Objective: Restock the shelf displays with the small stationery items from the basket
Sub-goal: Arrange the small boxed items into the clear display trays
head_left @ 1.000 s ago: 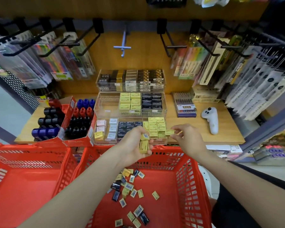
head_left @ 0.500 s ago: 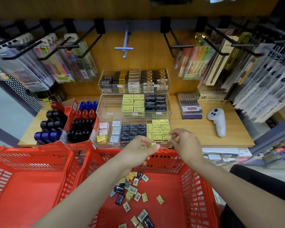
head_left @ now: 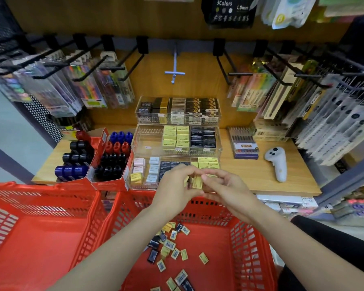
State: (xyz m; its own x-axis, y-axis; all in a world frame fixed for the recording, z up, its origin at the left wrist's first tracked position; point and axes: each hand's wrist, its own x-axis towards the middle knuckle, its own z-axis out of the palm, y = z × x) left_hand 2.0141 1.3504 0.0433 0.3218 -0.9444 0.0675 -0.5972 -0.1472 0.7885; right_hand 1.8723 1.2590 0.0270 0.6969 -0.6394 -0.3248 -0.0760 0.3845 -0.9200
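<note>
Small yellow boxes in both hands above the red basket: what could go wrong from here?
1. The left hand and right hand pinch several small yellow boxes loosely together; one may slip into the red plastic basket.
2. The clear acrylic front tray has a nearly full yellow section, so pushing more in could topple boxes out.

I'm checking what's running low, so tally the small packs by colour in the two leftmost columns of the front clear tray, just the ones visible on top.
Pink packs: 2
Pale blue packs: 3
Yellow packs: 1
Total: 6
</note>
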